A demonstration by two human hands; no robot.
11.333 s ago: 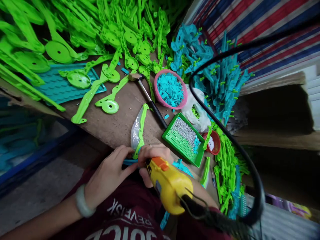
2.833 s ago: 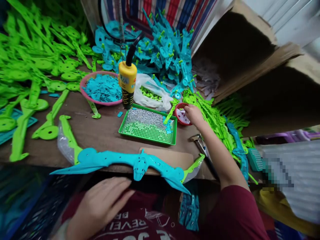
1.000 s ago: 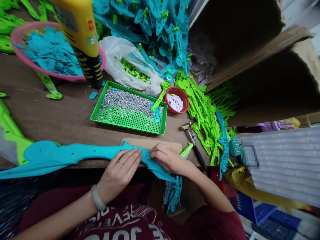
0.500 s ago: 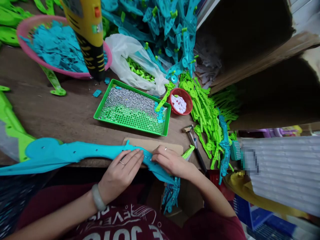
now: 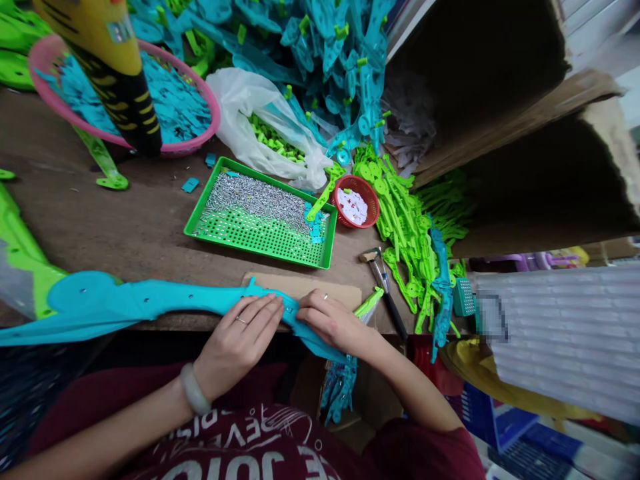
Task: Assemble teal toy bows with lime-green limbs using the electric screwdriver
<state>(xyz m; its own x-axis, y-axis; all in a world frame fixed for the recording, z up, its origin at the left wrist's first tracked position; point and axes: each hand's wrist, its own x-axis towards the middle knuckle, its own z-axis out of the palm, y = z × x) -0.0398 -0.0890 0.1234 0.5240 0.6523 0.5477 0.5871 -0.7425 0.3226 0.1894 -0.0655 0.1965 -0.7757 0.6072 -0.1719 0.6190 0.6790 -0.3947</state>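
A long blue plastic part point(image 5: 200, 298) with small screw holes lies along the table's front edge, its left end out past the edge. My left hand point(image 5: 245, 333) is closed over it, fingers laid together across its top. Just to the right, my right hand point(image 5: 333, 323) has its fingers curled and pinched against the part's right section. Whatever is between those fingertips is hidden. Beneath the hands is a piece of cardboard point(image 5: 310, 288). A green tray point(image 5: 250, 243) of screws sits beyond them, and a yellow-and-black electric screwdriver point(image 5: 107, 73) hangs at upper left.
A pink basket point(image 5: 210, 110) holds small blue pieces. Beside it are a plastic bag point(image 5: 235, 93) of green pegs and a red basket point(image 5: 373, 207) of white pieces. A hammer point(image 5: 387, 290) lies right, near piled green parts point(image 5: 400, 233). Cardboard boxes point(image 5: 520, 153) stand beyond.
The electric screwdriver has swung left, now over the pink basket. The view has shifted slightly. Both hands stay at nearly the same spots on the blue plastic part.
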